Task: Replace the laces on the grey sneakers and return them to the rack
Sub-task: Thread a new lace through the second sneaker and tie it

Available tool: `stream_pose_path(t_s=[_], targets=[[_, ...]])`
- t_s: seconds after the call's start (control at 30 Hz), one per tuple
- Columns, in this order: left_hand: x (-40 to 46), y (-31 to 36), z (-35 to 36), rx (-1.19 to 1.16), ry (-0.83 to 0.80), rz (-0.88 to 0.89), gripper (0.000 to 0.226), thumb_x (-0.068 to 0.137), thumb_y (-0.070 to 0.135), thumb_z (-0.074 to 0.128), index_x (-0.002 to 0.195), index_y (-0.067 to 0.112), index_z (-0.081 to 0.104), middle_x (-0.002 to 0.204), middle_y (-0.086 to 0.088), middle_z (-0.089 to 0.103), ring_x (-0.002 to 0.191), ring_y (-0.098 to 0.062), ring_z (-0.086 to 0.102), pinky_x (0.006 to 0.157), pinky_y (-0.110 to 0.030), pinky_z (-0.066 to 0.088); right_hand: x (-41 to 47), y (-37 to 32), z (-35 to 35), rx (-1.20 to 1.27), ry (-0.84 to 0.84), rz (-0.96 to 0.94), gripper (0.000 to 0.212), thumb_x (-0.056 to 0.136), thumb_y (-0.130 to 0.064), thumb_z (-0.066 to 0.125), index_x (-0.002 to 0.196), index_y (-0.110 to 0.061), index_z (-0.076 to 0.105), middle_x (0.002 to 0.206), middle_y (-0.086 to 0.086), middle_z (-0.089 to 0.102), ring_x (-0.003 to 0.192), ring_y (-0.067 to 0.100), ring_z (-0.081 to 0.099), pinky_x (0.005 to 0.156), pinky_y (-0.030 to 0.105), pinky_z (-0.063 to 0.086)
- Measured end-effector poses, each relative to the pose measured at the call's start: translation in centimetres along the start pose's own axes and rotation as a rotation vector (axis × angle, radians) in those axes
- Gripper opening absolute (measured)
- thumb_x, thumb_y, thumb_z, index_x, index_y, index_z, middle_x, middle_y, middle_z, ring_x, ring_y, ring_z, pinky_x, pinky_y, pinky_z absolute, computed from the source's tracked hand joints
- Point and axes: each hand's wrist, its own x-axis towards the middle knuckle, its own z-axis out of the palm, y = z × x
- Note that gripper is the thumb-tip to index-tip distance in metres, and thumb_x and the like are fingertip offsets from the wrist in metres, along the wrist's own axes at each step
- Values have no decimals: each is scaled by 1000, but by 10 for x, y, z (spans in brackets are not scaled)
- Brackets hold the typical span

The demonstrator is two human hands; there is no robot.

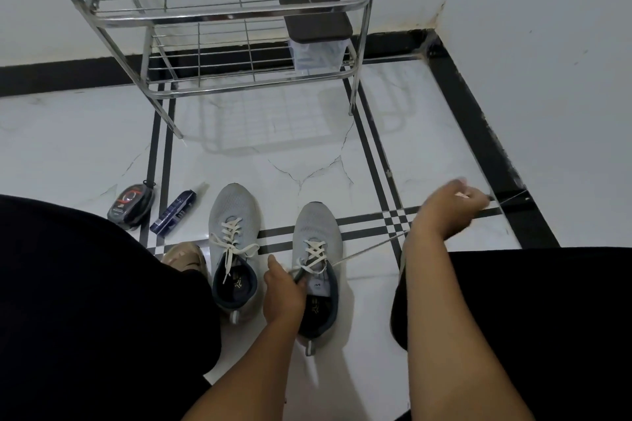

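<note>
**A:** On the tiled floor, seen from the head camera: where are the shoes and the hands?

**B:** Two grey sneakers stand side by side, toes pointing toward a metal rack point(219, 20). The left sneaker point(232, 243) is fully laced, its ends lying loose. The right sneaker point(316, 256) is mid-lacing. The left hand point(282, 290) grips its tongue at the collar, fingers curled round it. The right hand point(451, 207) pinches the white lace point(369, 249) and holds it taut, out to the right.

**A:** How will these handle?

**B:** I'd judge the sneakers light, with soft mesh uppers that give under pressure; the firmer heel or collar is the best hold for carrying. The lace is thin and limp, easiest guided by its stiff tip.

**A:** What else, counted?

**B:** One rack with two wire shelves in view; one lidded container point(316, 31) on the lower shelf; one polish tin point(131, 202); one small dark blue box point(174, 214); one beige shoe point(186, 258), partly hidden.
</note>
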Motion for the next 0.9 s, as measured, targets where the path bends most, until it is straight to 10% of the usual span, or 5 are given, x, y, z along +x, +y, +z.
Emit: stream_pose_path(t_s=[0.17,0.27,0.63,0.77,0.9], targets=[[5,-2,4,97,-118,61,47,93,33,55,136,21,41,129,-12,47,112,-33,53,89,-37,44,-52,69,0,-754,-857,-67,25,94,-22,44,110,-18,62,104,7,64,89,27,59,80,40,54],[9,-1,1,44,-150,53,29,95,29,42,120,17,52,123,-12,50,110,-32,51,90,-36,41,-78,112,-15,-1042,-1077,-82,23,95,-23,44,102,-14,63,110,10,64,92,27,58,82,32,50],[33,-13,-2,130,-40,53,15,95,26,49,94,16,60,102,-12,63,92,-31,59,72,-33,45,-61,111,-29,-1053,-659,190,29,91,-14,53,118,-6,60,120,15,62,107,34,60,80,34,48],[31,-12,2,140,-37,125,20,96,30,45,98,18,60,102,-9,62,91,-29,60,78,-36,49,-72,117,-30,-970,-848,124,39,89,-17,48,127,-21,49,118,11,60,99,32,60,73,36,51],[31,-9,0,141,-50,165,12,94,31,53,91,23,61,101,-6,62,87,-25,61,76,-35,50,-80,121,-21,-1026,-1063,-92,11,94,-26,49,93,-20,59,110,8,65,89,24,55,76,28,46]])
